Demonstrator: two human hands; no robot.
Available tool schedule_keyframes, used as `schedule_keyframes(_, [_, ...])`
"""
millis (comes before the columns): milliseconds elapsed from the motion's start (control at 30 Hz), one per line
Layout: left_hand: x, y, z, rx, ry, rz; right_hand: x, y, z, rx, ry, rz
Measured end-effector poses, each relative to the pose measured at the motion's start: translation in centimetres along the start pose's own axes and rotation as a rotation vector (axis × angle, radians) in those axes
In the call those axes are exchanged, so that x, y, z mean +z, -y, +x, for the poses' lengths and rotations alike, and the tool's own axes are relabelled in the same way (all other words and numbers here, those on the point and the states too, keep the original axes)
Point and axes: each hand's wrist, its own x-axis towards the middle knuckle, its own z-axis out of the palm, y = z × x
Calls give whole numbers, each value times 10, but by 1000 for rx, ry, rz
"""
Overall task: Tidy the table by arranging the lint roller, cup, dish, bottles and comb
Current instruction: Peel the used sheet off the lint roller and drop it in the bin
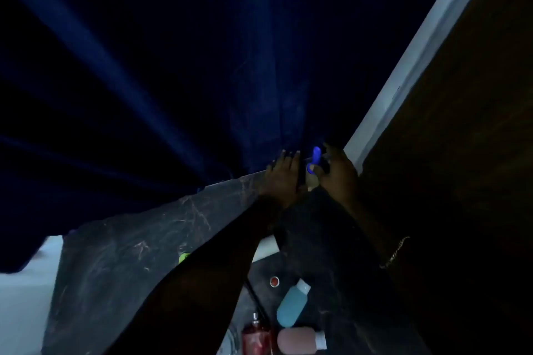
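- The curtain [173, 66], dark blue, fills most of the view behind the table [121, 262], which is dark with pale scratches.
- A brown panel [461, 153] with a pale edge stands at the right.
- Both arms reach to the far right corner of the table, close to the curtain.
- The left hand [281, 179] lies with its fingers stretched along the far edge; whether it grips anything I cannot tell.
- The right hand [336, 170] is curled around a small thing with a blue handle [314, 160], probably the lint roller; the pale part below it is dim.
- 3 bottles lie near the body: the blue bottle [292, 304] on its side, the pink bottle [300, 340] on its side just below it, the red bottle [255, 336] left of the pink one.
- A small red cap [274, 281] sits just above the blue bottle, and a green bit [184, 257] shows beside the left forearm.
- I see no cup, dish or comb clearly.
- In my judgement the step is placing the roller at the back corner.
- To do it well: set it down flat and stable, keep it off the curtain so the sticky part does not catch the cloth, and let go only when it rests.
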Motion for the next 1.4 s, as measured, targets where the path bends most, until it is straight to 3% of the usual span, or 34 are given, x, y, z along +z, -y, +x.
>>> schedule_keyframes(133, [9, -11, 32, -66, 96, -251, 3, -10, 12, 8, 71, -6])
schedule_keyframes(333, [27, -17, 43, -171, 94, -685, 9, -20, 18, -29, 79, -3])
schedule_keyframes(533, [21, -13, 22, -144, 35, -727, 8, -16, 6, 16, 107, -9])
schedule_keyframes(900, [-10, -12, -99, -133, -210, -880, -47, 46, -87, -62, 106, 282])
schedule_keyframes(1233, [-26, -4, -237, -233, -352, -752, -48, 98, -199, -28, 237, 571])
schedule_keyframes(1400, [-30, 15, -305, -265, -391, -541, -65, 126, -248, -33, 422, 266])
